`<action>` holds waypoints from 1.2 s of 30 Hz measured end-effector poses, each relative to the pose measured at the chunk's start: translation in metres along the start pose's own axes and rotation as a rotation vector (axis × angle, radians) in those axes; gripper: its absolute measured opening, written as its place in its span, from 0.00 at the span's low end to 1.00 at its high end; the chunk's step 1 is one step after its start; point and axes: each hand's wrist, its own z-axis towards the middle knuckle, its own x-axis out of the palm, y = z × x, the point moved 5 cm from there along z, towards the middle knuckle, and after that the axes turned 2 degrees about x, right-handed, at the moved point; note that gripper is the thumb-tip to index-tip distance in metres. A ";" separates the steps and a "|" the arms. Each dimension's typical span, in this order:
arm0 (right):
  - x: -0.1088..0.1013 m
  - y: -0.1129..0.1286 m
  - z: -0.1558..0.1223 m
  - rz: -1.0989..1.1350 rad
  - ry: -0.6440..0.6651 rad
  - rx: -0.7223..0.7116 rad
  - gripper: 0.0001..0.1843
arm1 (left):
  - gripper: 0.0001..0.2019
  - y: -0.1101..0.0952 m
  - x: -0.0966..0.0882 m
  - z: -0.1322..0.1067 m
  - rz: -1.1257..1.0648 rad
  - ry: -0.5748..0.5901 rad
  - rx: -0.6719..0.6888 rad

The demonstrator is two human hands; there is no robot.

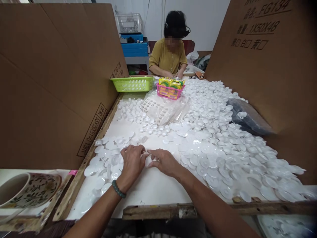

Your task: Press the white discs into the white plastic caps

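My left hand [132, 162] and right hand [165, 162] pinch one small white disc [149, 161] between curled fingertips. A heap of discs [218, 145] crowds both sides.

— Which piece is being handled?
— A small white plastic disc [149, 161], round and glossy. The curled fingers of the left hand [132, 162] pinch it, and the outstretched fingertips of the right hand [165, 162] touch it. It is mostly covered, so I cannot tell its tilt.
— And the others like it?
— A loose patch of white discs [107, 158] lies flat and overlapping at nine o'clock from it, against the left hand. A much larger heap [223, 148] spreads from one to four o'clock, each disc with a raised hub at its centre.
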 end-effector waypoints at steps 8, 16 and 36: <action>-0.054 -0.035 -0.001 -0.384 -0.374 0.200 0.16 | 0.22 -0.008 0.019 0.035 0.131 0.002 0.205; -0.076 -0.057 -0.008 -0.605 -0.273 0.375 0.07 | 0.09 0.008 0.016 0.025 0.117 -0.035 0.136; -0.039 -0.021 0.016 -0.523 -0.283 0.064 0.13 | 0.05 -0.032 0.033 0.010 0.079 0.051 0.289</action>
